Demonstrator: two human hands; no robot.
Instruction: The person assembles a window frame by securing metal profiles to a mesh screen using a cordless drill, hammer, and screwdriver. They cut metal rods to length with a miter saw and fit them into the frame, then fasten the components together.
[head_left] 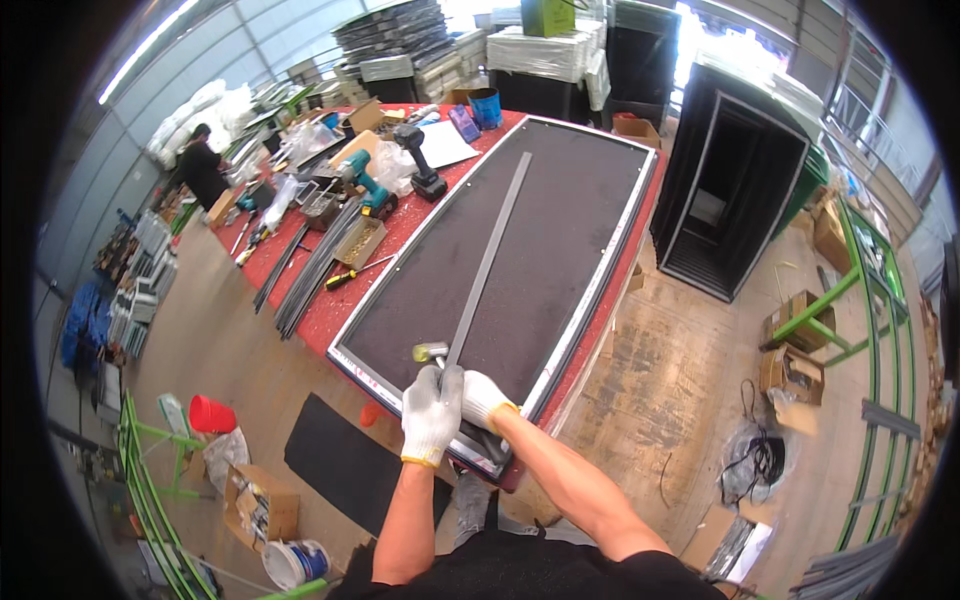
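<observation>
Fitting step, probably: left hand (431,412) clenched on mallet (431,352), right hand (483,398) pressing grey strip (487,262) lying lengthwise on dark framed panel (520,250), at panel's near end. Next: careful tapping along strip.

Brown cardboard boxes (792,372) on floor, right; open carton (262,505) lower left.

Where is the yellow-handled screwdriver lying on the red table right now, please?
In the head view, the screwdriver lies left of the dark framed panel, just below the small box of screws.
</observation>
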